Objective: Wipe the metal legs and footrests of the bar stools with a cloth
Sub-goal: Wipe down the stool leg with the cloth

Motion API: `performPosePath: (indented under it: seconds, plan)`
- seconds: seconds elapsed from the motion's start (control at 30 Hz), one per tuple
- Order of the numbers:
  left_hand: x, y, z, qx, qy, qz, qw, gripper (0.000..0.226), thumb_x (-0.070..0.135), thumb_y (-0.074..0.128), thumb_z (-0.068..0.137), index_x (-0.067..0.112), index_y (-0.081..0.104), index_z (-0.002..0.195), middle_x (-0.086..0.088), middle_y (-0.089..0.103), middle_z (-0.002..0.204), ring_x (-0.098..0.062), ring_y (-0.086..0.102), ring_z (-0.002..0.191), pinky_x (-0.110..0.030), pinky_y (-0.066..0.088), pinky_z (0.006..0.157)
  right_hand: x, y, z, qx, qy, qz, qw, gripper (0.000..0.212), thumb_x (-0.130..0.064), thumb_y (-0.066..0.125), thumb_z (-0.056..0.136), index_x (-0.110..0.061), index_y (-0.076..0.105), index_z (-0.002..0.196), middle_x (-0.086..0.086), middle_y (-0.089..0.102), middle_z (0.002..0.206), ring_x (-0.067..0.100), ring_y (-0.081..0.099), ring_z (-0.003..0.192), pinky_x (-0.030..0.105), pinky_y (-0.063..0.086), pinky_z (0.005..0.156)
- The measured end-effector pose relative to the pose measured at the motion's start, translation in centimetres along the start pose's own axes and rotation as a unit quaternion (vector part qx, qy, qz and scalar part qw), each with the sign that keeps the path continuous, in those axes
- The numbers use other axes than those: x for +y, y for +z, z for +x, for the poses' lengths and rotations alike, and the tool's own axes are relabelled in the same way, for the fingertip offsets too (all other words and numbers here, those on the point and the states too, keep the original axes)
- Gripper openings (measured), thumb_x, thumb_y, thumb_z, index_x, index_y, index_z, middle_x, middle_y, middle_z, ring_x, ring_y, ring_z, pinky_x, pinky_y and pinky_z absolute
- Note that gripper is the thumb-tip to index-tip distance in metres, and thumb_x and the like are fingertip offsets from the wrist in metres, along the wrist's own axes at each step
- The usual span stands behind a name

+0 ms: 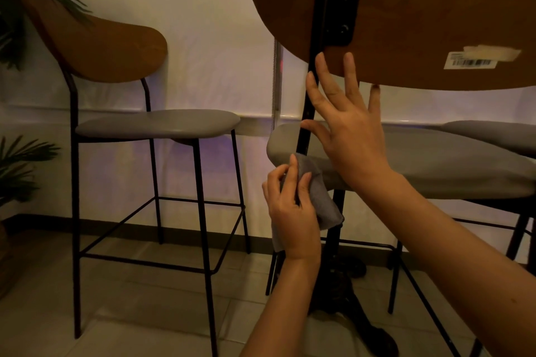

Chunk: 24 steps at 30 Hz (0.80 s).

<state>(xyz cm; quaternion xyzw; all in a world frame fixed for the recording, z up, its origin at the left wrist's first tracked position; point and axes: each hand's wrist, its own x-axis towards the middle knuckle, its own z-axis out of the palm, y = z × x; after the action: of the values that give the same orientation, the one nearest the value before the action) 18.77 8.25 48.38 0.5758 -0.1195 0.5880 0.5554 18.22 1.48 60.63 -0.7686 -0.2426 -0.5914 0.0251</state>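
A bar stool stands close in front of me, with a brown wooden backrest (420, 17), a grey seat (435, 165) and a black metal back post (316, 52). My left hand (293, 211) grips a grey cloth (322, 197) against the post, just below the seat's left edge. My right hand (345, 130) is spread with fingers apart, touching the post and the lower rim of the backrest. A second bar stool (153, 124) stands to the left, showing thin black legs and a footrest frame (150, 262).
A black table base (339, 290) sits on the tiled floor behind the near stool. Palm plants (23, 171) fill the left edge. A third grey seat (499, 133) shows at the right. A white wall with a pull chain (274, 81) lies behind.
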Motion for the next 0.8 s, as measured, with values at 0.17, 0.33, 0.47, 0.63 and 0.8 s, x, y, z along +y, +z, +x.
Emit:
performPosePath:
  seconds: [0.17,0.33,0.47,0.63,0.8]
  plan:
    - [1.1,0.7,1.4,0.004,-0.003,0.011,1.0,0.046,0.039,0.046,0.088,0.014,0.054,0.125,0.016,0.045,0.106,-0.009,0.049,0.099,-0.023,0.048,0.085,0.0,0.1,0.0,-0.004,0.001,0.002,1.0,0.066,-0.028,0.063,0.084,-0.013,0.035,0.142,0.007,0.025,0.152,0.036,0.013,0.14,0.07,0.019,0.102]
    - [0.9,0.5,1.1,0.001,-0.007,0.005,1.0,0.047,0.039,0.046,0.088,0.014,0.053,0.126,0.015,0.046,0.106,-0.012,0.05,0.1,-0.03,0.051,0.085,0.0,0.1,-0.1,-0.003,0.001,0.006,1.0,0.066,-0.027,0.063,0.084,-0.013,0.034,0.142,0.007,0.025,0.152,0.036,0.013,0.14,0.07,0.017,0.102]
    - [0.0,-0.4,-0.7,-0.001,-0.029,-0.004,1.0,0.046,0.038,0.048,0.088,0.016,0.051,0.128,0.021,0.044,0.106,-0.012,0.051,0.102,-0.029,0.05,0.086,0.1,0.3,-0.3,-0.005,0.003,0.005,1.0,0.067,-0.027,0.061,0.086,-0.012,0.031,0.143,0.007,0.024,0.152,0.036,0.013,0.14,0.069,0.015,0.104]
    - [1.3,0.4,0.7,0.019,-0.065,-0.013,0.998,0.039,0.032,0.055,0.085,0.009,0.061,0.117,0.007,0.05,0.102,-0.015,0.054,0.098,-0.026,0.051,0.082,0.2,0.5,-0.2,-0.011,0.002,-0.001,1.0,0.067,-0.029,0.059,0.087,-0.013,0.028,0.144,0.007,0.022,0.153,0.036,0.011,0.14,0.067,0.015,0.105]
    - [2.4,1.9,2.7,0.036,-0.059,0.011,0.998,0.023,0.03,0.058,0.086,0.01,0.06,0.096,0.003,0.055,0.094,-0.014,0.052,0.09,-0.031,0.05,0.073,0.1,0.3,-0.1,-0.015,0.006,0.002,1.0,0.066,-0.03,0.057,0.087,-0.013,0.029,0.144,0.006,0.022,0.153,0.034,0.011,0.14,0.069,0.017,0.103]
